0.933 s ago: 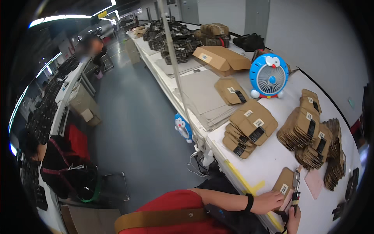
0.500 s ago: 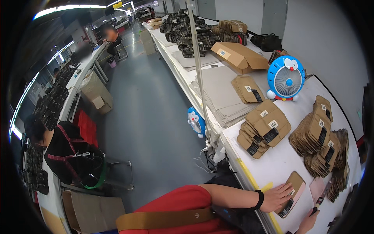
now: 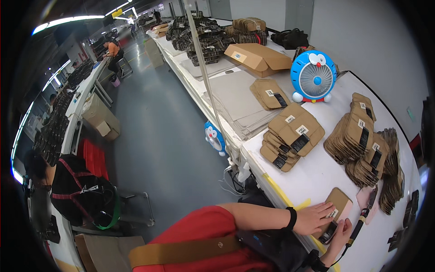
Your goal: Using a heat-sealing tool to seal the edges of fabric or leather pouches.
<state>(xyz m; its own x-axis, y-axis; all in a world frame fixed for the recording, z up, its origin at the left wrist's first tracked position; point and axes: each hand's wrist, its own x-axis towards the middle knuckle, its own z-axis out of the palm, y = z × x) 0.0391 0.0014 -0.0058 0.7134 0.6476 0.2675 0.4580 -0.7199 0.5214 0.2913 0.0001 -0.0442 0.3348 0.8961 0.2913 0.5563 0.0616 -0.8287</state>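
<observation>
A flat tan packet [image 3: 339, 200] with a white tag and a black label lies near the front edge of the white table [image 3: 312, 177]. My left hand [image 3: 311, 218], with a black band on the wrist, lies flat across its near side. My right hand [image 3: 340, 232] comes up from below and holds the packet's near end by the black label. A thin black and orange tool [image 3: 364, 216] with a cable lies just right of my right hand. I cannot tell whether the hand touches it.
Stacks of similar tan packets [image 3: 290, 136] [image 3: 362, 145] sit further along the table, behind them a round blue fan [image 3: 313, 77], grey sheets [image 3: 240, 104] and a cardboard box [image 3: 258, 56]. A pink sheet [image 3: 364, 199] lies right of the packet. On the left are a black bag [image 3: 84, 195] and seated people.
The packet has gone from being held at the table's front edge to lying flat further in. My left hand has spread over it. The view has shifted.
</observation>
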